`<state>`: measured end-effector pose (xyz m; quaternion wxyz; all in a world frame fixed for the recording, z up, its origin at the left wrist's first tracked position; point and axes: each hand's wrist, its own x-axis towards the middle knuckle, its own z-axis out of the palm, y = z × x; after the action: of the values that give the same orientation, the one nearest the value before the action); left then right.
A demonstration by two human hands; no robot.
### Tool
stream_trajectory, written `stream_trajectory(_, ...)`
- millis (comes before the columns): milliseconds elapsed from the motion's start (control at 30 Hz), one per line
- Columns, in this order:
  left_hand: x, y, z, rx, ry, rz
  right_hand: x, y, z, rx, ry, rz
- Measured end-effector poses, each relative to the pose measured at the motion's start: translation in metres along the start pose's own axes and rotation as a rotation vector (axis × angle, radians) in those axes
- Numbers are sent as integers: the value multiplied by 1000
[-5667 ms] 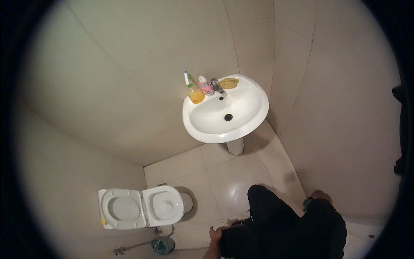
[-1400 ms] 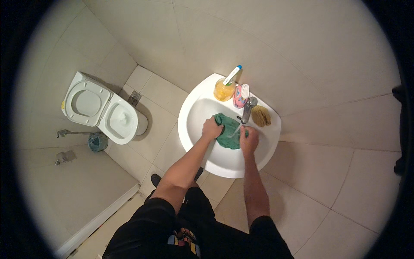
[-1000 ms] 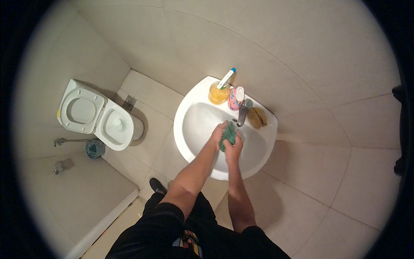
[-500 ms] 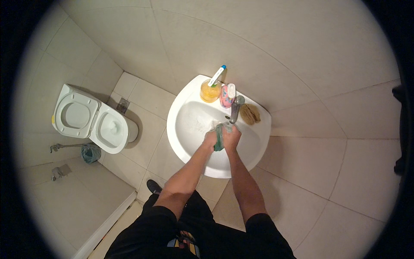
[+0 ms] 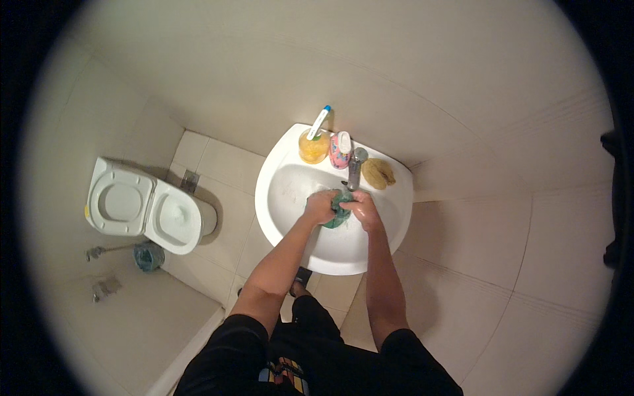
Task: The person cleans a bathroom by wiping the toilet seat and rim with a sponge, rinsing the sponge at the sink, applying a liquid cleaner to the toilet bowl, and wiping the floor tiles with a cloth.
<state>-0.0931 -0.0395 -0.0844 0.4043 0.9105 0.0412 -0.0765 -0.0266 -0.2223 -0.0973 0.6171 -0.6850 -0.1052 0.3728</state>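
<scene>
Over the basin of a white sink [image 5: 285, 188], both of my hands are on a wet green cloth-like piece [image 5: 335, 220]. My left hand [image 5: 319, 207] grips its left side, fingers curled over it. At the right edge, my right hand [image 5: 365, 211] pinches the same piece, thumb toward the left hand. Whitish suds or water show on the fingers. Just beyond the hands stands the metal faucet [image 5: 354, 173]; whether water runs from it I cannot tell.
Along the sink's back ledge stand a container of yellow liquid [image 5: 313, 149] with a white, blue-tipped piece, a pink patterned container [image 5: 340, 153] and a brown loofah-like scrubber [image 5: 378, 173]. At left are a toilet [image 5: 173, 221] with its lid up and a lined bin [image 5: 149, 257].
My hands have moved apart slightly, and the green piece is spread wider between them. My right hand has turned, its fingers now pointing left. The view has shifted a little; a foot has moved toward the sink.
</scene>
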Motion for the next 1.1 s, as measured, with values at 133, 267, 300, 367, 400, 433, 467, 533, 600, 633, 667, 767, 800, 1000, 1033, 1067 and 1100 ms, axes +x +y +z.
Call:
stream_trajectory(133, 0, 11, -40, -330, -318, -178, -29, -7, 9, 154, 242, 12)
stream_trajectory(267, -14, 31, -54, -1113, -273, -312, -37, 22, 34, -28, 68, 32)
stream_trajectory(300, -16, 31, -52, -1309, -221, -372, -35, 28, 33, 33, 97, 78)
stream_trajectory(367, -16, 20, -41, -1508, -28, -430, -30, 32, 30, 152, 98, 207)
stream_trajectory(400, -11, 10, -31, -1534, 65, -508, -32, 31, 31, 377, 277, 127)
stream_trajectory(433, -7, -5, -18, -1554, 178, -544, -32, 27, 33, 493, 278, 23)
stream_trajectory(467, -4, -22, -1, -1359, 172, -709, -33, 23, 38, 591, 326, -43)
stream_trajectory(533, 15, -50, 54, -1558, -3, -706, -38, 11, 59, 536, 521, -160)
stream_trajectory(600, 24, -82, 107, -1558, -123, -518, -38, 1, 86, 281, 676, -192)
stream_trajectory(633, 25, -93, 130, -1461, -153, -346, -37, -2, 96, 145, 721, -142)
stream_trajectory(667, 25, -100, 145, -1365, -153, -317, -36, -4, 102, 19, 823, -277)
stream_trajectory(767, 13, -90, 152, -1584, -9, -370, -27, -4, 105, -125, 1006, -302)
stream_trajectory(800, 8, -77, 144, -1651, 51, -435, -23, -2, 101, -165, 1002, -300)
stream_trajectory(1000, -1, 5, 68, -1425, 124, -873, -8, 4, 57, -329, 812, -214)
stream_trajectory(1033, -3, 5, 55, -1388, 135, -852, -8, 3, 48, -478, 788, -279)
stream_trajectory(1067, -6, 4, 45, -1328, 129, -880, -9, 2, 36, -639, 724, -265)
stream_trajectory(1100, -11, -1, 33, -1149, 176, -800, -11, 1, 30, -796, 666, -257)
